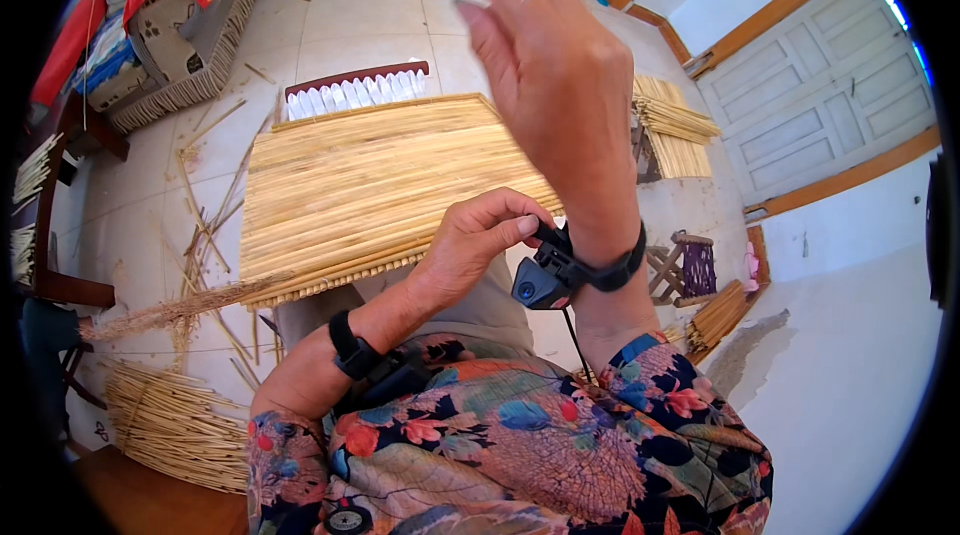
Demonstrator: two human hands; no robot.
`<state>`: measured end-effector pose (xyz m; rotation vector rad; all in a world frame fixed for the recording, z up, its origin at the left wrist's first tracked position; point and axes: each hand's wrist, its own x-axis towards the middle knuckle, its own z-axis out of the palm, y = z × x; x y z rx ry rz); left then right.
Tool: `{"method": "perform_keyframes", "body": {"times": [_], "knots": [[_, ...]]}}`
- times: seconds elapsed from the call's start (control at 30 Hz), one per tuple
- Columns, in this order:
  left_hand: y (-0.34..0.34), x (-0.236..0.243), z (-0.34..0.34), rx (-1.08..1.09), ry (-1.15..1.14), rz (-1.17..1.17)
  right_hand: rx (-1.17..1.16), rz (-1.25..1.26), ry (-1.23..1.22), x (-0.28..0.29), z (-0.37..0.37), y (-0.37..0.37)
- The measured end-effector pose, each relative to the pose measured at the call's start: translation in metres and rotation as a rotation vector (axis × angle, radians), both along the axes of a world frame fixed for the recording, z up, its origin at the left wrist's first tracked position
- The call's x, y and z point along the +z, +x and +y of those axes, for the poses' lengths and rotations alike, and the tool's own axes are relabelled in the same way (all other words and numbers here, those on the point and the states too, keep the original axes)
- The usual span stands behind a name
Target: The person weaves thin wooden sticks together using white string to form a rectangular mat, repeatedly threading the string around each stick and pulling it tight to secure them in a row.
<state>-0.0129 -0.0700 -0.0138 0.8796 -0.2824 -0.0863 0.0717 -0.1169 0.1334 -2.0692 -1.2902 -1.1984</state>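
The left hand [468,243] has its grip pinching, thumb against bent forefinger, the upper edge of a small black strap-mounted camera [540,281] (a thin black cable hangs below it). The camera sits at the inner side of the right wrist, where a black strap [617,273] wraps round. Above, the right hand [560,75] is raised, its grip loosely spread with the thumb apart from the curved fingers. A black wristband [347,343] circles the left wrist. Just beyond the hands lies a broad mat of straight yellow stalks [370,175], with a row of white pleated strips [355,95] past its far edge. Farther out, loose stalks litter the pale tiled floor [355,15], and a bundle of thin tan stalks [175,425] lies at lower left
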Motion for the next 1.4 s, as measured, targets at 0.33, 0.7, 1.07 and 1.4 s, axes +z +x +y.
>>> {"method": "perform_keyframes", "body": {"times": [0.33,0.7,1.07,1.4], "knots": [[-0.006,0.013,0.029,-0.293,0.111,-0.068,0.523,-0.033,-0.117,-0.013,0.015,-0.070],[-0.037,0.032,0.029,-0.504,0.199,-0.136,0.862,-0.218,-0.371,-0.023,0.000,-0.138],[-0.037,0.047,0.021,-0.418,0.195,-0.057,0.971,-0.102,-0.296,-0.030,0.006,-0.146],[-0.023,0.050,0.024,-0.333,0.277,-0.356,0.989,-0.077,-0.272,-0.030,0.015,-0.138]]}}
